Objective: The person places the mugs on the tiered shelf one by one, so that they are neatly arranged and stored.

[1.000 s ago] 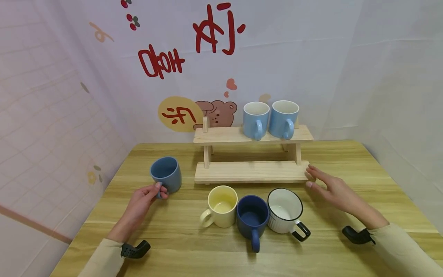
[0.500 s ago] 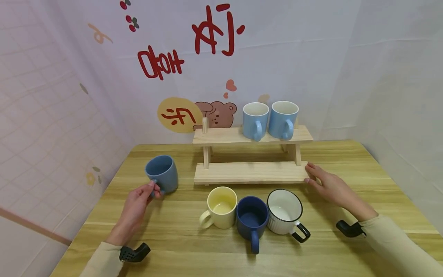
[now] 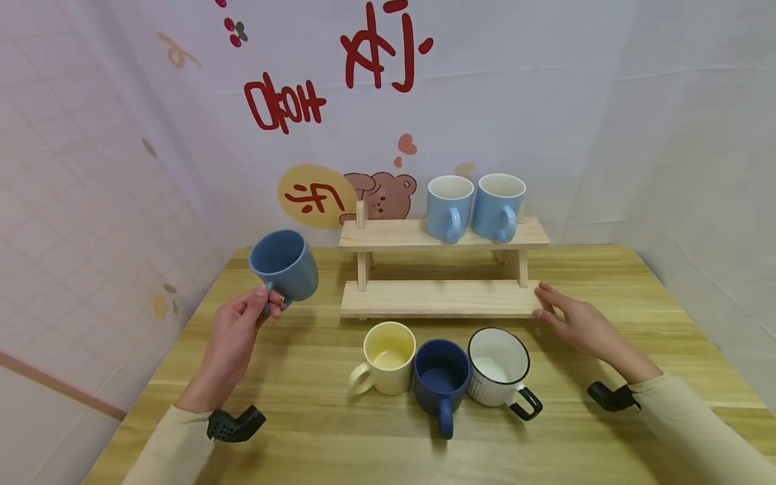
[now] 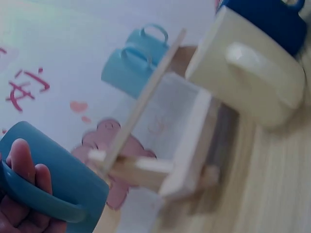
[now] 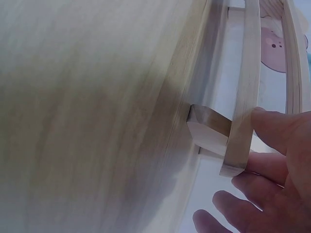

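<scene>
A grey-blue mug [image 3: 287,266] is held up off the table at the left, slightly tilted. My left hand [image 3: 236,337] grips it by the handle; in the left wrist view, fingers [image 4: 23,158] pass through the handle. Far right, my right hand [image 3: 585,330] touches the right end of the wooden two-tier shelf [image 3: 442,298] with its fingers loosely spread. The right wrist view has the thumb [image 5: 274,128] against the lower board's edge. Two light blue mugs [image 3: 449,207] stand side by side on the upper tier, handles facing forward.
In front of the shelf stand a yellow mug [image 3: 391,374], a navy mug [image 3: 441,384] and a white mug [image 3: 494,384] with black rim and handle, in a close row on the wooden table [image 3: 339,438]. A printed cloth [image 3: 545,121] hangs behind.
My left hand has raised the grey-blue mug off the table, after a small shift left. My right hand has moved slightly left against the shelf end.
</scene>
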{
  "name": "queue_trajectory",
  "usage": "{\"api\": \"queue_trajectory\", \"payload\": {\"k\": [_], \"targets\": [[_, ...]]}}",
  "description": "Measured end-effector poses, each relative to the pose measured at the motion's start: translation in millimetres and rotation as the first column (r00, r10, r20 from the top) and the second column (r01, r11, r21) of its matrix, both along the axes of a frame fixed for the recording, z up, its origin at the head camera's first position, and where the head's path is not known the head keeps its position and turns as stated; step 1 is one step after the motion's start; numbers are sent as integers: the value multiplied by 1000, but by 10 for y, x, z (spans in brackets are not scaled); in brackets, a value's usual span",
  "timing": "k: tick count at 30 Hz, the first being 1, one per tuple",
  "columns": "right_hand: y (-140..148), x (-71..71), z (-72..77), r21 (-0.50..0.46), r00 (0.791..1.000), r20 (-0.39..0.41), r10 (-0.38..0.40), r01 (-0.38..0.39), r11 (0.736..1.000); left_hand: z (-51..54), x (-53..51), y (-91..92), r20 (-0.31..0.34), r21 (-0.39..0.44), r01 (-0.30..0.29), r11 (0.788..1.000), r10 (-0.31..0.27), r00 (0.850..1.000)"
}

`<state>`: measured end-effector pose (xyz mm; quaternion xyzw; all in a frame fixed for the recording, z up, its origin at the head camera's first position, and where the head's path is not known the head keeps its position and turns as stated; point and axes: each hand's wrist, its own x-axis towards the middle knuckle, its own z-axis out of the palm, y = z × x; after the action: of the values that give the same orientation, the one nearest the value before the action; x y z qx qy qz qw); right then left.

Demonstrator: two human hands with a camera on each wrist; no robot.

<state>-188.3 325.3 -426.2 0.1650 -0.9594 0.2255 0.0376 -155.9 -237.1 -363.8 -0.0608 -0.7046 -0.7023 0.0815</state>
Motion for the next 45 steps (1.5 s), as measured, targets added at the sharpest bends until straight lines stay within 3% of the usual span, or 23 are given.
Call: {"api": "queue_trajectory", "payload": {"k": [13, 26, 37, 45], "targets": [[10, 6, -11, -10, 1000, -20, 14, -14, 1000, 336, -66, 501, 19, -40, 44, 998, -43, 999], [-14, 19, 5, -11, 1000, -29, 10, -11, 1000, 581, -301, 968, 1, -20, 114, 993, -114, 994], [0, 3, 11, 7, 1000, -27, 0, 0, 1000, 599, -619, 1296, -15, -34, 156, 987, -156, 988], [-9, 10, 11, 2, 999, -29, 15, -15, 1000, 575, -797, 1471, 39, -29, 184, 983, -182, 982]]}}
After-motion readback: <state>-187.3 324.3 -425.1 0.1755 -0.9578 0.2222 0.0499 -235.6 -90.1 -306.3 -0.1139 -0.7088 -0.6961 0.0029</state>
